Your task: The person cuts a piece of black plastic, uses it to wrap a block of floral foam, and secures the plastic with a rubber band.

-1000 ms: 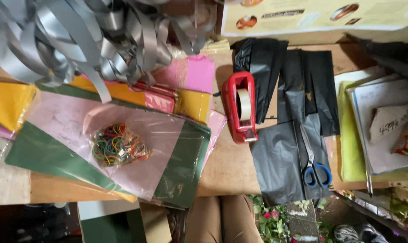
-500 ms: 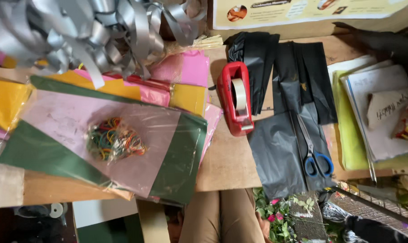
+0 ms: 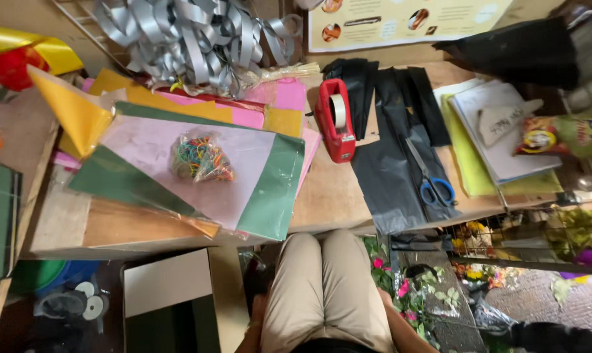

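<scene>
The person's hands are staying low beside the knees [image 3: 322, 287], mostly hidden, so I cannot tell their state, while the bag of rubber bands [image 3: 201, 159] is lying on wrapping sheets [image 3: 244, 176] on the counter [image 3: 328, 196], beyond them the red tape dispenser [image 3: 335, 121]

left hand [image 3: 255, 320]: low by thigh, fingers unclear | right forearm: bottom edge, hand unseen

A pale rectangular poster [image 3: 407, 23] with small food pictures lies at twelve o'clock. A crinkled snack packet [image 3: 560, 137], red, yellow and green, sits at three o'clock. Just left of it, a small cardboard tag [image 3: 502, 122] rests on white papers [image 3: 505, 157].
</scene>
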